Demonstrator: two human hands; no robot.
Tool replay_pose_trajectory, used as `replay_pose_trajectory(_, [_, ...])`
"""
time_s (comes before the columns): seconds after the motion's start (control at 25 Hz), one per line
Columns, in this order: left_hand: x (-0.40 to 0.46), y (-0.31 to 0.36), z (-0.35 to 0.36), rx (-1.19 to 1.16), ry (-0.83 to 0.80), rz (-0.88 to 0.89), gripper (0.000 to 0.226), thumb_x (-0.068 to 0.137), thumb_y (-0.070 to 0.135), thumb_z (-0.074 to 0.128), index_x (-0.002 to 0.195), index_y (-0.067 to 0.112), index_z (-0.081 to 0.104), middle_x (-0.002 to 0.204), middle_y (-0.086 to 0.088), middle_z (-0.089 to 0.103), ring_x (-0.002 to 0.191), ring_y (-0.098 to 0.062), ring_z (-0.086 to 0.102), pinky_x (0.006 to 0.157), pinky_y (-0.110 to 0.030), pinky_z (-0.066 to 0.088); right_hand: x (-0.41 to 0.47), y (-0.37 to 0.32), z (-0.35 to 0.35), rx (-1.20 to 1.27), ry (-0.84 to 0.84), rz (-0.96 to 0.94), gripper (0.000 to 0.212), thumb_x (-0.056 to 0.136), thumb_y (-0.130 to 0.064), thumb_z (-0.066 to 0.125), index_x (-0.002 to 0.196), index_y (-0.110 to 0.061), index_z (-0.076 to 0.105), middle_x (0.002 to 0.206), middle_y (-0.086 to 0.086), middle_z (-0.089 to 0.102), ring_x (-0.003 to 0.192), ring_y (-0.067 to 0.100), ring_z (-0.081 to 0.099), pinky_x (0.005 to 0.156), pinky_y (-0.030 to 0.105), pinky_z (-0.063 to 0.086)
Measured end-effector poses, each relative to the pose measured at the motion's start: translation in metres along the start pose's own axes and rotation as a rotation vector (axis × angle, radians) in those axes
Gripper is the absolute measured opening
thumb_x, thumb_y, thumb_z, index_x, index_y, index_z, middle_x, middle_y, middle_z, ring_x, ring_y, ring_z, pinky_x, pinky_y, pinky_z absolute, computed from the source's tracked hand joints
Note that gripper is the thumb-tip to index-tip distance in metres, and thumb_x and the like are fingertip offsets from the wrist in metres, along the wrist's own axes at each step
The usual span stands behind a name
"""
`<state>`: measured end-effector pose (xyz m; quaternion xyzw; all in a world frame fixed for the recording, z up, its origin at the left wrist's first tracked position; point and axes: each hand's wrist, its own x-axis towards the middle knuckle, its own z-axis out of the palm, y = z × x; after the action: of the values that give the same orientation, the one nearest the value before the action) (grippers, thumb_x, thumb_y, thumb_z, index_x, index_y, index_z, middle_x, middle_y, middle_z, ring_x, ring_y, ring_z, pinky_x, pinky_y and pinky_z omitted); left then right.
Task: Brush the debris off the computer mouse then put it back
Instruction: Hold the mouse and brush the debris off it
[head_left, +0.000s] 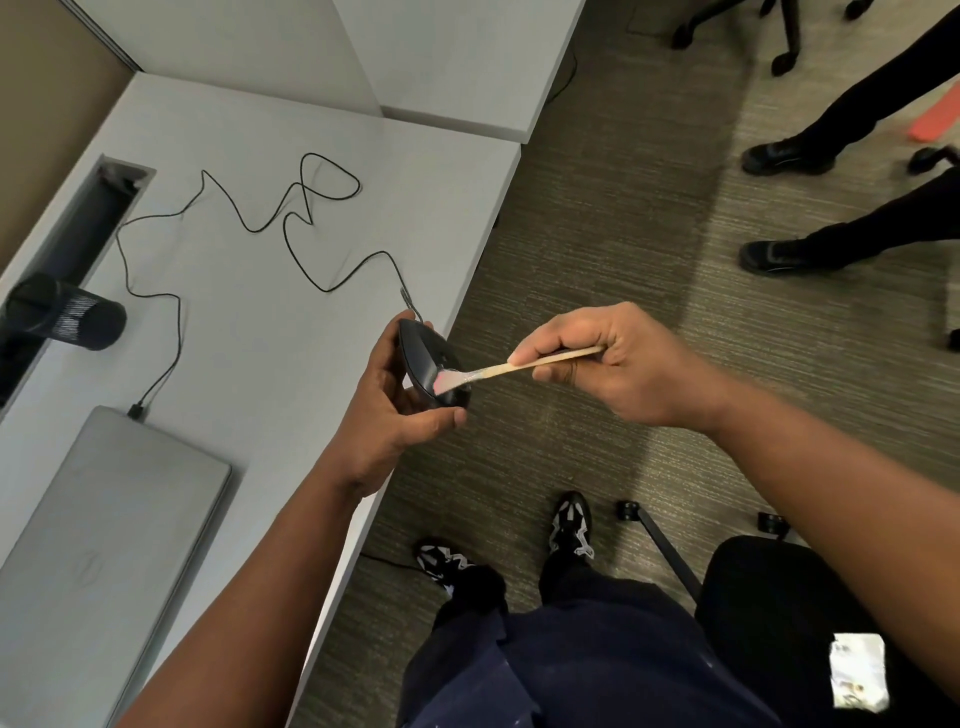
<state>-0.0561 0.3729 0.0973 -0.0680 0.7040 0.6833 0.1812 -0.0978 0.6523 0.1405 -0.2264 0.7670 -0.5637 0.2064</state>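
Note:
My left hand (387, 410) grips a black computer mouse (423, 358), tilted on its side just past the desk's right edge. The mouse's black cable (291, 249) snakes back across the desk to a closed laptop. My right hand (618, 364) is shut on a small brush with a pale wooden handle (524, 366). The brush's pinkish bristles (444, 382) touch the lower part of the mouse.
A closed grey laptop (104, 535) lies at the near left of the white desk (249, 332). A black mesh cup (67, 312) lies beside a cable slot. Another person's legs and shoes (789, 156) stand on the carpet at right. A black chair (779, 613) is beside my legs.

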Motion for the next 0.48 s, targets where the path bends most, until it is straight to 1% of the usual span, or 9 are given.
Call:
replay_pose_trajectory(0.08, [-0.001,0.003,0.001,-0.004,0.015,0.01,0.111,0.064,-0.01,0.086,0.157,0.026,0.038,0.145,0.003,0.054,0.114,-0.012,0.07,0.089,-0.029,0.059,-0.002,0.002,-0.002,-0.032,-0.037,0.01,0.02,0.093,-0.006,0.072,0.109,-0.015,0.079,0.103,-0.004,0.077,0.1,0.013,0.071,0.09,0.036,0.057])
replay_pose_trajectory(0.16, [-0.003,0.006,0.004,-0.004,0.016,0.021,0.113,0.062,-0.011,0.09,0.156,0.023,0.039,0.144,0.002,0.054,0.105,-0.008,0.073,0.085,-0.028,0.06,-0.005,0.004,-0.004,-0.046,-0.053,0.032,0.021,0.093,-0.006,0.072,0.108,-0.019,0.079,0.101,-0.004,0.077,0.098,0.013,0.071,0.089,0.036,0.057])
replay_pose_trajectory(0.28, [-0.006,0.009,0.006,-0.031,0.008,0.027,0.108,0.062,-0.01,0.087,0.155,0.021,0.041,0.146,0.001,0.052,0.107,-0.012,0.075,0.085,-0.031,0.061,-0.006,0.008,-0.004,-0.133,-0.069,0.037,0.022,0.095,-0.01,0.072,0.107,-0.027,0.079,0.098,-0.006,0.076,0.095,0.015,0.071,0.086,0.045,0.057])
replay_pose_trajectory(0.36, [-0.006,0.011,0.008,-0.026,0.018,0.026,0.103,0.063,-0.009,0.083,0.153,0.021,0.042,0.148,0.001,0.05,0.108,-0.008,0.074,0.085,-0.03,0.061,-0.007,0.009,-0.005,-0.165,-0.068,0.053,0.02,0.095,-0.012,0.072,0.106,-0.028,0.078,0.096,-0.004,0.076,0.092,0.02,0.071,0.083,0.049,0.057])
replay_pose_trajectory(0.4, [-0.006,0.011,0.009,-0.022,0.021,0.028,0.103,0.063,-0.008,0.083,0.153,0.021,0.042,0.149,0.0,0.049,0.108,-0.007,0.074,0.085,-0.029,0.061,-0.008,0.008,-0.006,-0.129,-0.043,0.066,0.019,0.095,-0.012,0.072,0.105,-0.027,0.078,0.095,0.0,0.076,0.089,0.025,0.071,0.081,0.051,0.057])
replay_pose_trajectory(0.48, [-0.007,0.011,0.008,-0.022,0.032,0.025,0.107,0.062,-0.01,0.087,0.154,0.021,0.042,0.153,-0.004,0.048,0.107,-0.01,0.075,0.086,-0.029,0.061,-0.008,0.004,-0.009,0.008,0.033,0.054,0.018,0.095,-0.009,0.072,0.104,-0.023,0.078,0.092,0.009,0.075,0.084,0.036,0.067,0.076,0.05,0.058])
